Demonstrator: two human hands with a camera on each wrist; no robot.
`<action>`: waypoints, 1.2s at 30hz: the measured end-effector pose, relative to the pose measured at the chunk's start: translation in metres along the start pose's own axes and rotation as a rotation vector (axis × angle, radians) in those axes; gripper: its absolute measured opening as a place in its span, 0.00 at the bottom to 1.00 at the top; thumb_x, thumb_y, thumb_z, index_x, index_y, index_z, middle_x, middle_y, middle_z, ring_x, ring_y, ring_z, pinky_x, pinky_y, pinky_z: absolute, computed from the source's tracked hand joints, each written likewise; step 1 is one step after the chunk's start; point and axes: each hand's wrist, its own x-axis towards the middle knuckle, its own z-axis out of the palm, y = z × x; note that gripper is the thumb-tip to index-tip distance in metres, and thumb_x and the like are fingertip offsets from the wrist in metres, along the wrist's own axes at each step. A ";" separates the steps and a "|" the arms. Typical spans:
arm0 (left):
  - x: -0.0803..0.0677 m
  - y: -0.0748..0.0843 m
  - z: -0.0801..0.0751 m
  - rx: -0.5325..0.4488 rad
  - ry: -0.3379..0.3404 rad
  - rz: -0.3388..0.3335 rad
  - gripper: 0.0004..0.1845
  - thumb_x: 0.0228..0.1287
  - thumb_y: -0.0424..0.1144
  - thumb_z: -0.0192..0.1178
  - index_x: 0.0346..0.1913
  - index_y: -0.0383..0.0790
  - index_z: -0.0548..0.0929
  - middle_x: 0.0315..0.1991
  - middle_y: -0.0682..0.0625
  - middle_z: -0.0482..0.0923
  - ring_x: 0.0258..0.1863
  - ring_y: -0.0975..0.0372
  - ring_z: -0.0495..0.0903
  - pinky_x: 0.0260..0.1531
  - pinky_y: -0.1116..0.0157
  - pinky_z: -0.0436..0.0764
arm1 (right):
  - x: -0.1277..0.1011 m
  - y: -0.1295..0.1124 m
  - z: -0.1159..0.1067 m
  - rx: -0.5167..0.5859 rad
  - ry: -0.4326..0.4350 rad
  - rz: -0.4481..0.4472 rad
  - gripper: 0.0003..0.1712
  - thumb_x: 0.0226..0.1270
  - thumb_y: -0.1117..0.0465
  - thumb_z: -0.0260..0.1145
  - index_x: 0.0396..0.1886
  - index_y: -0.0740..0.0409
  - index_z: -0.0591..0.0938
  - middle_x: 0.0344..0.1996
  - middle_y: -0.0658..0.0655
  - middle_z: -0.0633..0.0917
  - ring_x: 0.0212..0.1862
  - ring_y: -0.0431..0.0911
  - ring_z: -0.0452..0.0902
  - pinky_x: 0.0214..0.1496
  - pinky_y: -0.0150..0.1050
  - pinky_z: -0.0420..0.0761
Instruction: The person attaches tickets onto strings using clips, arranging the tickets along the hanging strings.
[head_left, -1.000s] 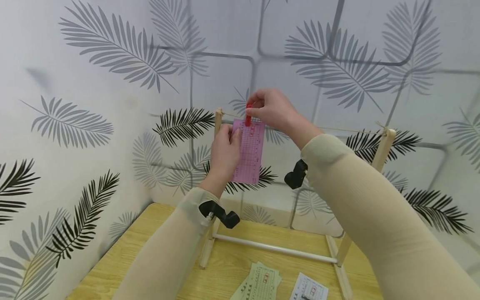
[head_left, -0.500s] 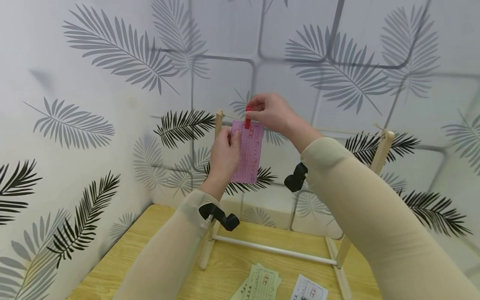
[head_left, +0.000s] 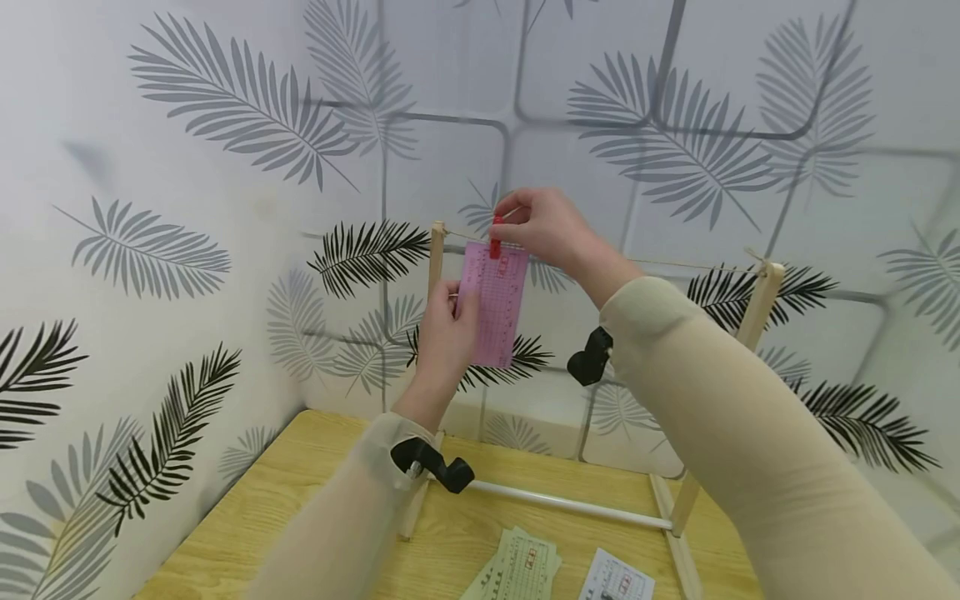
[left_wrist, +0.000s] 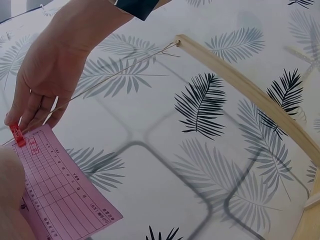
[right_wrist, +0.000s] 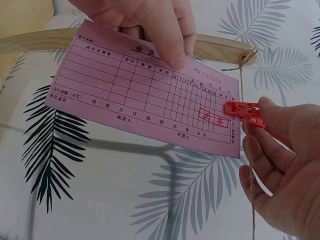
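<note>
Currently the pink receipt [head_left: 495,304], centre frame, is being pegged to the string [head_left: 675,263]: red clip [head_left: 495,237] pinched by right hand [head_left: 543,225], left hand [head_left: 446,329] gripping its edge; release judged next.

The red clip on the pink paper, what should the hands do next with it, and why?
Probably let go of the red clip with the right hand. It already bites the pink paper at the string, while the left hand steadies the sheet.
</note>
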 end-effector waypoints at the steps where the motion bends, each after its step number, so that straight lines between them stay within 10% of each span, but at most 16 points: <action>1: -0.003 -0.002 -0.001 -0.006 0.002 0.000 0.15 0.89 0.47 0.53 0.64 0.41 0.77 0.51 0.43 0.86 0.50 0.51 0.86 0.49 0.48 0.85 | 0.000 0.000 0.001 0.001 0.003 -0.001 0.21 0.81 0.58 0.72 0.66 0.61 0.83 0.57 0.61 0.90 0.58 0.52 0.85 0.60 0.48 0.82; 25: -0.035 -0.042 -0.020 0.026 0.027 -0.006 0.14 0.90 0.43 0.53 0.65 0.39 0.77 0.47 0.44 0.85 0.36 0.56 0.76 0.34 0.60 0.74 | -0.005 -0.003 0.003 -0.046 -0.019 0.013 0.25 0.82 0.56 0.72 0.72 0.60 0.81 0.61 0.62 0.89 0.62 0.54 0.85 0.65 0.51 0.81; 36: -0.046 -0.054 -0.029 0.039 0.062 -0.046 0.14 0.89 0.44 0.57 0.65 0.40 0.77 0.50 0.45 0.83 0.46 0.53 0.80 0.44 0.57 0.79 | -0.028 0.011 -0.013 -0.140 0.032 -0.057 0.28 0.83 0.54 0.71 0.74 0.60 0.79 0.66 0.61 0.85 0.68 0.55 0.79 0.70 0.54 0.77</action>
